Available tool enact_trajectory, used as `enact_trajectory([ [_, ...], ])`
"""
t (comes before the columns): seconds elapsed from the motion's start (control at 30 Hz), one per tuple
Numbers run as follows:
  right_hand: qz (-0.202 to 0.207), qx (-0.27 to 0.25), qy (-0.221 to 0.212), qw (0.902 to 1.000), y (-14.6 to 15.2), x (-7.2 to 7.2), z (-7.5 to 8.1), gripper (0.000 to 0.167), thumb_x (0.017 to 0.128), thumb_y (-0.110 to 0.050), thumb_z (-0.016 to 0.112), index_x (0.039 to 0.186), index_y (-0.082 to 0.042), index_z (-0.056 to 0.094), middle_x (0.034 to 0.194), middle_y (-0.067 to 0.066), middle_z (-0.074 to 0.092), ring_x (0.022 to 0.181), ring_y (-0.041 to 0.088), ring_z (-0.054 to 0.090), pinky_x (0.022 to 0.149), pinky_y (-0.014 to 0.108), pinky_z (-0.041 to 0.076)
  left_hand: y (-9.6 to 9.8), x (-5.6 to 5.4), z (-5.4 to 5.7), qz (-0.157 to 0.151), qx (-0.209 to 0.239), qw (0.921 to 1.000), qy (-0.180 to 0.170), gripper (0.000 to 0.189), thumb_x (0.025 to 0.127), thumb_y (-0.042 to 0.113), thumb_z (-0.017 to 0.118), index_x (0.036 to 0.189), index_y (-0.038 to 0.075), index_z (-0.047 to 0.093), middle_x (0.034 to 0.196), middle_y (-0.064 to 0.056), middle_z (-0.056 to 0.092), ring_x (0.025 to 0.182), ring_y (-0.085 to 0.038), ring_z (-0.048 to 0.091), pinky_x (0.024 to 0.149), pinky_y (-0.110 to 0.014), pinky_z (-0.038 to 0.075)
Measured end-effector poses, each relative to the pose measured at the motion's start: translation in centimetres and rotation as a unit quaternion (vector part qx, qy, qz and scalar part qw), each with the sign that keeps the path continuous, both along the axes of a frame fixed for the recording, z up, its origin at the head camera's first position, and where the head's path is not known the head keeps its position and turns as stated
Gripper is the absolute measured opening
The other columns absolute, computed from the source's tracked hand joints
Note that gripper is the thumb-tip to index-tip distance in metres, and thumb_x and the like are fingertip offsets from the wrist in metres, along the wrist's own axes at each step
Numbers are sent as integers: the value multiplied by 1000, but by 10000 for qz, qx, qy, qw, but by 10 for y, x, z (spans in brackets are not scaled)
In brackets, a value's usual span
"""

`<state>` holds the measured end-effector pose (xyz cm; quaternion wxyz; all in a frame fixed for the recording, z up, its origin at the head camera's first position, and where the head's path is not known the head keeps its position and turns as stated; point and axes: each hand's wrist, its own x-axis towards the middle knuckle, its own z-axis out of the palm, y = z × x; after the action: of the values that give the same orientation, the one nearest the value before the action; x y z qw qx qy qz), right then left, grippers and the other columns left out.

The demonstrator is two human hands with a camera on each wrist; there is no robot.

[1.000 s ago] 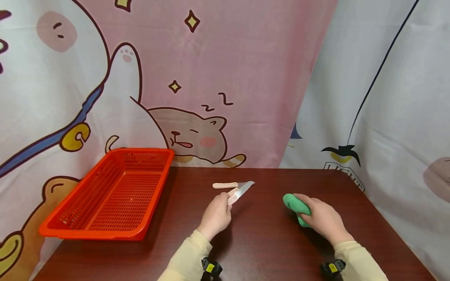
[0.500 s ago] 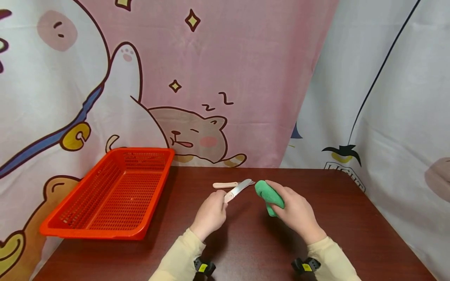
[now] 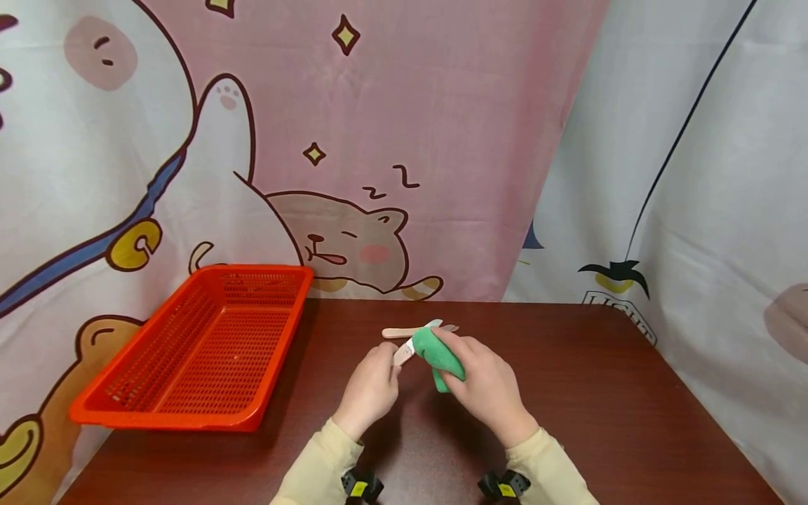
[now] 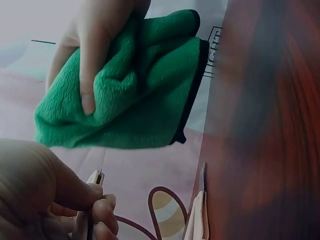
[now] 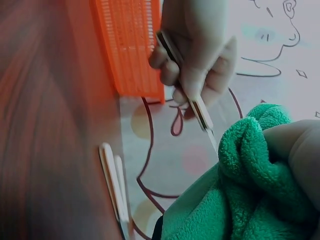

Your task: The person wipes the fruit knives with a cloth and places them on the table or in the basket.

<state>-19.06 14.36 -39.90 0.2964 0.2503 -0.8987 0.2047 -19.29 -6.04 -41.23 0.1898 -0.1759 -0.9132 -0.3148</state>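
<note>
My left hand grips the pale handle of a knife, blade pointing up and right, away from me. A green cloth, bunched in my right hand, overlaps most of the blade in the head view; the tip shows beyond it. The left wrist view shows the cloth as thick and fuzzy with a dark edge, pinched between the fingers and thumb. Behind the hands, more pale-handled knives lie on the table; in the right wrist view two handles lie side by side.
A red plastic basket with perforated walls stands at the left of the dark brown table. A printed curtain with cartoon animals hangs right behind the table's far edge.
My right hand has brought the green cloth leftward from the right side of the table to the knife's blade. My left hand has drawn the knife slightly left and toward me.
</note>
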Motion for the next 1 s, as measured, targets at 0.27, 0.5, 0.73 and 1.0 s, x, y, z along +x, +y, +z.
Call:
enact_trajectory([
  [0.27,21,189,25,9998,-17,0,-8,68,75,-20,86,137,-26,59,100,2,66,72,15,60,52,32,48,0,3,-1,-126,10,9999,-66,18,85,-4,68,96,1,54,83,-6,55,76,-25,59,66,-38,50],
  [0.5,-130,311,-112,9994,-21,0,-9,64,77,-17,84,136,-28,60,99,1,66,70,15,59,50,30,45,1,4,-3,-133,-76,9999,21,19,86,-4,68,98,1,54,86,-8,56,81,-26,61,68,-39,52],
  [0.73,-219,401,-119,9989,-20,1,-11,64,75,-17,85,134,-29,61,99,2,66,72,17,60,48,29,44,3,5,-5,-160,-88,9998,85,18,87,-4,67,97,3,54,86,-6,54,79,-24,59,65,-37,51],
  [1.0,-338,445,101,9984,-17,-2,-15,65,74,-16,86,132,-30,62,99,4,66,74,21,62,47,32,46,6,6,-7,-164,-88,9998,123,20,87,-3,68,99,3,54,86,-6,55,77,-24,59,64,-38,51],
])
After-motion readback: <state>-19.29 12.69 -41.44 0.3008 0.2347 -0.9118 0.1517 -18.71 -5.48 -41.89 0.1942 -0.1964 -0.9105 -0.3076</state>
